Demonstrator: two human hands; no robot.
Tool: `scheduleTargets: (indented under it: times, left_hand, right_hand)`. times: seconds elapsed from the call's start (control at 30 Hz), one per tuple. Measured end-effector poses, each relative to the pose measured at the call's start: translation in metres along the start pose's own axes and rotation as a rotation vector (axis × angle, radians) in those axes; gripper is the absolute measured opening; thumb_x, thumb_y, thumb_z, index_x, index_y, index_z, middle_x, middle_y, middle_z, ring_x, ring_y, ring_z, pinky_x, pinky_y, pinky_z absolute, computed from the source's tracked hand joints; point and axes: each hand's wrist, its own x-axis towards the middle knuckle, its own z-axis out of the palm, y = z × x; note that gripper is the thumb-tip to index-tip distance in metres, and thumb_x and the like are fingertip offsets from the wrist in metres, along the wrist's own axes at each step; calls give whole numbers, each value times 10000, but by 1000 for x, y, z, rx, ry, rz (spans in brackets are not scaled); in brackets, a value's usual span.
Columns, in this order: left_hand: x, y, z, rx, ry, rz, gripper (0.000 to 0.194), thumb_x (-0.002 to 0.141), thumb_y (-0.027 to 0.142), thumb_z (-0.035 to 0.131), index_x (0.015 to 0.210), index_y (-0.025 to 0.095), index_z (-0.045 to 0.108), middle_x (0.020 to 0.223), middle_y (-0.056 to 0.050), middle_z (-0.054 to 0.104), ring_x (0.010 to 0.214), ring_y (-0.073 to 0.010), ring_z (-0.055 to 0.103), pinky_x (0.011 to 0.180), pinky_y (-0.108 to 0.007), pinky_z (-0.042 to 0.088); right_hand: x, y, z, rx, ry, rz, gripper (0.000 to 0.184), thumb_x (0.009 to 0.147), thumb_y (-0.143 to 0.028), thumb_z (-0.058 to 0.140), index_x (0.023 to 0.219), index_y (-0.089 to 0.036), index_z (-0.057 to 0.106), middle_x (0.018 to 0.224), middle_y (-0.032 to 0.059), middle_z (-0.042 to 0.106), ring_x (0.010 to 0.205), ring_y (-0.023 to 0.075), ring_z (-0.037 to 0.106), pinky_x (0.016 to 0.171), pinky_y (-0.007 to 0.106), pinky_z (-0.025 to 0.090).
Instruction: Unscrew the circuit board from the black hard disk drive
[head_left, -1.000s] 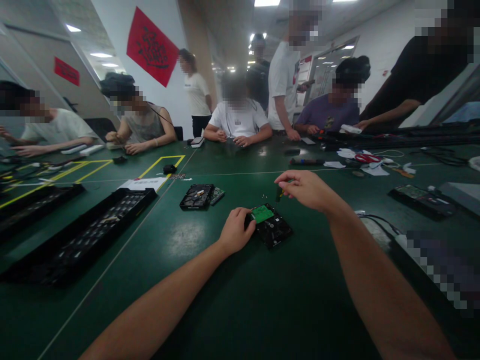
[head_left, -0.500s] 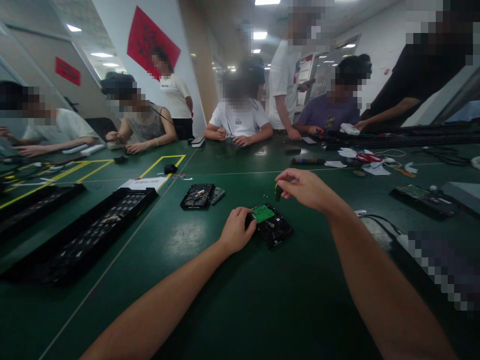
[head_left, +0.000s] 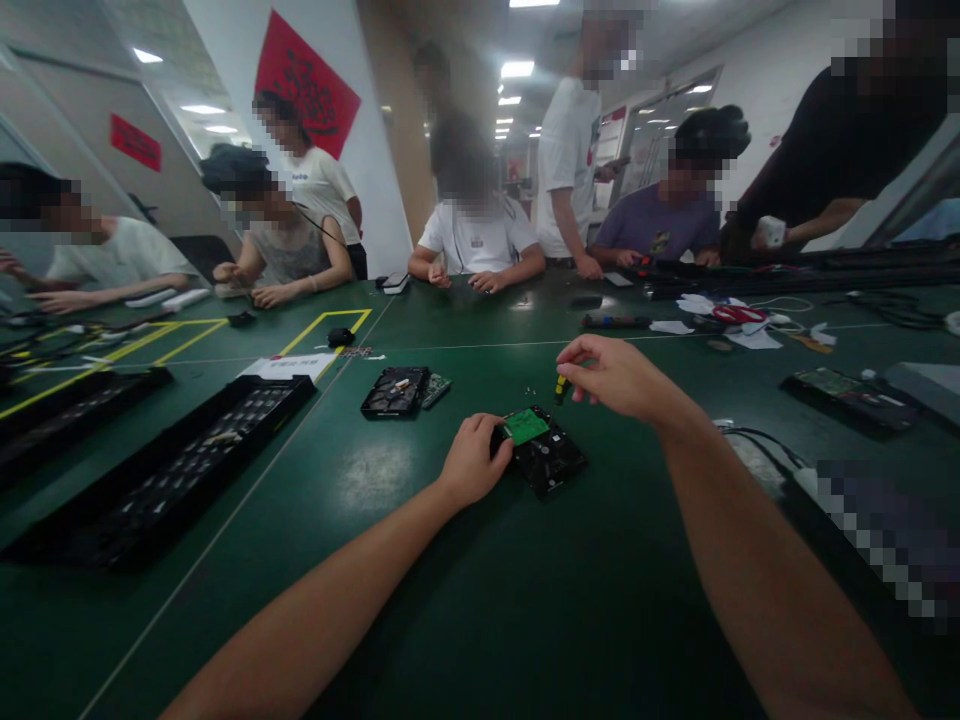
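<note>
Green circuit board (head_left: 527, 427) still sat on the hard drive (head_left: 553, 466), which lay flat on the worktop (head_left: 420, 570), the left hand (head_left: 474, 460) clasping its left side with curled fingers! Across from it, the right hand (head_left: 611, 378) had its fingers pinched on a yellow-and-black tool (head_left: 561, 387); contact with the drive couldn't be told. Tiny loose bits (head_left: 531, 391), perhaps screws, lay nearby. The second drive (head_left: 395, 392) looked further along, a loose board (head_left: 436, 391) just beside it. Writing on the red poster (head_left: 307, 90) and white sheet (head_left: 289, 367) was too blurred to read.

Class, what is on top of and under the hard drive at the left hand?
On the hard drive sits a green circuit board; the left hand partly hides one side. The table shows around it; directly underneath is hidden.
</note>
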Motion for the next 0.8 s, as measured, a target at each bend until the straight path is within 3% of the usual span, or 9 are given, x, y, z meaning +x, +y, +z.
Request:
scheduleTargets:
  times: [0.23, 0.4, 0.53, 0.63, 0.8]
  left_hand:
    - [0, 3, -1, -11, 10, 5, 295, 962, 290, 626, 1245, 206, 620, 1216, -116, 664, 1179, -295, 616, 1063, -501, 525]
    - [1, 3, -2, -14, 6, 11, 295, 962, 284, 627, 1248, 212, 621, 1211, -113, 666, 1178, -296, 617, 1060, -503, 527]
    - [1, 1, 0, -8, 1, 7, 297, 961, 291, 629, 1244, 204, 623, 1213, -116, 666, 1179, -295, 618, 1063, -503, 525]
    - [0, 0, 0, -9, 2, 8, 294, 961, 287, 627, 1242, 199, 622, 1218, -118, 667, 1180, -293, 616, 1066, -498, 524]
    - [0, 2, -1, -8, 5, 14, 289, 970, 294, 622, 1243, 199, 621, 1214, -116, 670, 1180, -290, 619, 1065, -490, 525]
  right_hand:
    - [-3, -3, 0, -41, 2, -23, 195, 919, -378, 763, 933, -197, 691, 936, 67, 774, 637, 152, 698, 507, 238, 502]
    - [-2, -5, 0, 4, -24, -27, 102, 950, -266, 696, 1022, -204, 734, 922, 59, 783, 662, 161, 713, 525, 239, 530]
    - [-1, -4, 0, 10, -31, -16, 224, 988, -153, 579, 1127, -194, 750, 754, 43, 759, 657, 170, 721, 603, 261, 578]
    - [0, -3, 0, 20, -22, -24, 238, 979, -133, 582, 1158, -183, 731, 821, 57, 779, 677, 170, 733, 619, 265, 586]
    - [-3, -3, -1, -22, 14, -32, 157, 923, -292, 751, 1028, -183, 711, 1015, 79, 788, 650, 146, 709, 532, 234, 522]
